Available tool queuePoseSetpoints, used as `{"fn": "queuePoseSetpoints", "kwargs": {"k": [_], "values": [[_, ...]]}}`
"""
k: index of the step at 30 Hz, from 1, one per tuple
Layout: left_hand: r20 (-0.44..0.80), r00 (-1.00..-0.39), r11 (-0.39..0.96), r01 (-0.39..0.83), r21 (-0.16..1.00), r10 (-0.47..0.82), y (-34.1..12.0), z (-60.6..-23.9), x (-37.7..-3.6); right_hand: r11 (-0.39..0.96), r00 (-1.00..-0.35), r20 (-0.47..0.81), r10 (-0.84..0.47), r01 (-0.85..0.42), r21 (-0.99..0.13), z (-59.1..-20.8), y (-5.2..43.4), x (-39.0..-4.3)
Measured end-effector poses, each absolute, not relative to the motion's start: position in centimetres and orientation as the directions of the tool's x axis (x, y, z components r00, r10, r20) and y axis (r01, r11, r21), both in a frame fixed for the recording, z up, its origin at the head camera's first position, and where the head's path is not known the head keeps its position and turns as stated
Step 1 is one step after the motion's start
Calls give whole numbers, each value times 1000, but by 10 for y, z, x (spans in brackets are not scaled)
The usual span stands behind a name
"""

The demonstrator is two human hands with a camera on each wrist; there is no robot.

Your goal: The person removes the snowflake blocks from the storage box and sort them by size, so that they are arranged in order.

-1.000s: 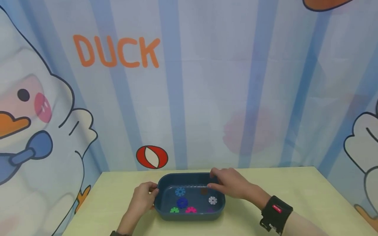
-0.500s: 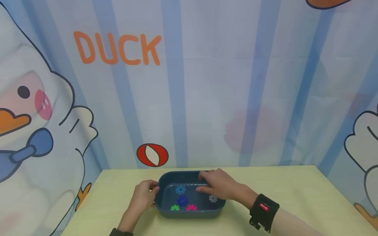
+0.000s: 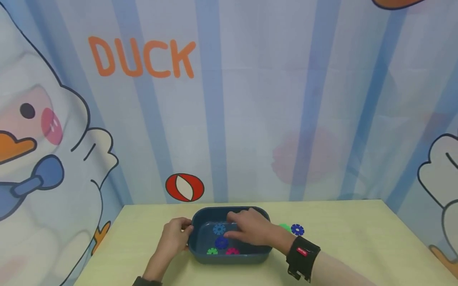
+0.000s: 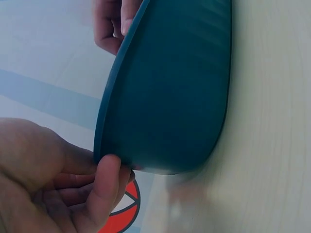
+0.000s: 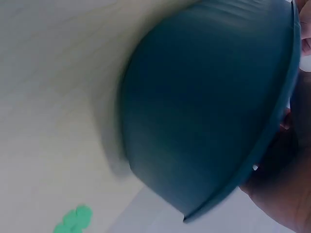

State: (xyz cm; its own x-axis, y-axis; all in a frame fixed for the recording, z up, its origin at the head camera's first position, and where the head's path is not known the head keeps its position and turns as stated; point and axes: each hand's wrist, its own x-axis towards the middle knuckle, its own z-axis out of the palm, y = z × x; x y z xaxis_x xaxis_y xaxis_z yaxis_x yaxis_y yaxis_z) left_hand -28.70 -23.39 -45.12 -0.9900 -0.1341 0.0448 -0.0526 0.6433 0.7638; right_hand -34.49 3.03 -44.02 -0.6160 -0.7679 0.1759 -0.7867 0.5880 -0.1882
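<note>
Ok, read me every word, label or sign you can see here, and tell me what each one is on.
"DUCK" in orange capitals, on the backdrop.
A small red tag with white marks on the wrist strap of the right hand: too small to read.
The red and white oval sign on the backdrop carries no letters.
Nothing readable on the tub, the table, or in either wrist view.

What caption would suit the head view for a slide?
Left hand grips the blue tray at its end while the right hand reaches inside among coloured gear pieces.
</note>
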Motion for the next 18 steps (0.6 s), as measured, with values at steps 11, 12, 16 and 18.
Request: {"fn": "queuePoseSetpoints", "kwargs": {"k": [11, 12, 16, 18], "values": [[64, -989, 621, -32, 784, -132, -234, -452, -286, 606, -633, 121, -765, -770, -200, -454, 5, -346], [61, -989, 621, -36, 783, -134, -234, -452, -286, 605, -632, 113, -766, -770, -202, -455, 3, -345], [60, -989, 624, -37, 780, -134, -234, -450, -285, 612, -634, 78, -770, -767, -195, -458, -1, -345], [62, -989, 626, -34, 779, -132, -234, -449, -285, 610, -629, 74, -774, -771, -184, -461, -3, -345]]}}
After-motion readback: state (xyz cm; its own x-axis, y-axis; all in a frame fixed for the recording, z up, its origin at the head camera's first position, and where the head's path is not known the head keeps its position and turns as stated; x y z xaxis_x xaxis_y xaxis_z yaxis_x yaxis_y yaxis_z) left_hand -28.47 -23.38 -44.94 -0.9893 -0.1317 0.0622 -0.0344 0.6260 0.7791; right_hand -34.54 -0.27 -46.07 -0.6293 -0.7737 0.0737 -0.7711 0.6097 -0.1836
